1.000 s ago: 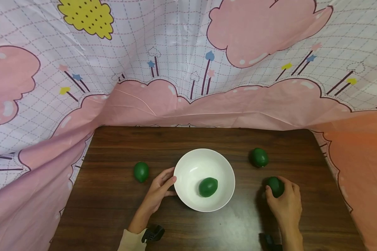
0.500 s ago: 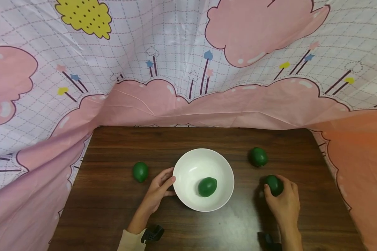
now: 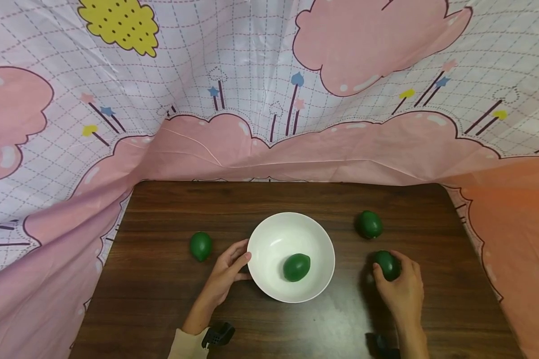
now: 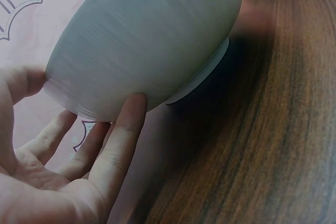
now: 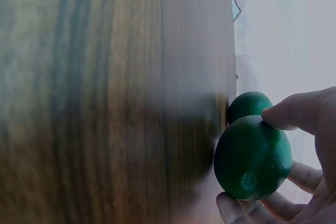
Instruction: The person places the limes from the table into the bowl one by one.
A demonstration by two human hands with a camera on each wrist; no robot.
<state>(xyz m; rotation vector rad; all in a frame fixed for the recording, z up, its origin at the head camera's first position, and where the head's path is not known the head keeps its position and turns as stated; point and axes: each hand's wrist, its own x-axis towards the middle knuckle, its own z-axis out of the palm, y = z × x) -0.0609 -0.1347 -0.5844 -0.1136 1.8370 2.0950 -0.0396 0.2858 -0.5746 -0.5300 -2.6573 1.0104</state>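
Observation:
A white bowl (image 3: 269, 279) stands on the wooden table with one green lime (image 3: 297, 268) inside it. At its left side my left hand (image 3: 227, 269) grips it, thumb at the rim and fingers against the outer wall, as the left wrist view shows close up. On the right, another lime (image 5: 252, 158) is pinched between the thumb and fingers of my right hand (image 3: 404, 289). In the right wrist view it hides part of the far-right lime (image 3: 370, 224), which lies just beyond. Left of my left hand rests one more lime (image 3: 201, 246).
The dark wooden table (image 3: 251, 334) ends at the back against a hanging patterned cloth (image 3: 269, 164), which also drapes along both sides. Dark devices are strapped to both wrists.
My right hand has shifted slightly left with the lime in its grip. My left hand stays at the bowl, and the other limes lie where they were.

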